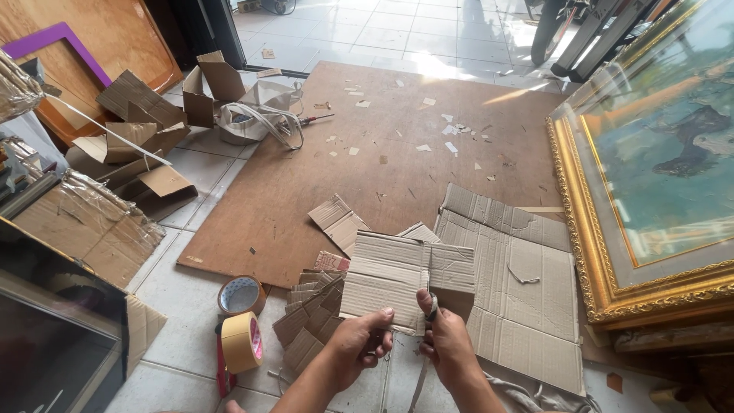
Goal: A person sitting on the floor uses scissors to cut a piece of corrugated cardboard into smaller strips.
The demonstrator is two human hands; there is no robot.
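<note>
Both hands sit at the bottom centre of the frame, working on one folded cardboard piece point(401, 279) held up over the floor. The left hand point(358, 346) has its grip clenched on the piece's lower edge, thumb on top. The right hand point(443, 340) is closed around something thin and pale, with a ring on its raised thumb, pressed against the same lower edge; can't tell what that thin thing is.

Counting what's around:
- Two tape rolls on the tiles at lower left: a brown one point(241, 295) lying flat and a yellowish one point(243, 342) standing on edge just below it, near the left hand.
- One fanned stack of small cardboard offcuts point(310, 321), just left of the hands and partly behind the held piece.
- One big flattened cardboard sheet point(520, 283) lying to the right of the hands.
- One small loose cardboard scrap point(339, 222) on the large brown board point(367, 153) that covers the floor mid-frame, with lots of tiny bits scattered further up.
- One gold-framed painting point(650, 176) along the right edge.
- A pile of cardboard corner pieces point(145, 122) at upper left, with one purple frame point(57, 42) leaning behind it.
</note>
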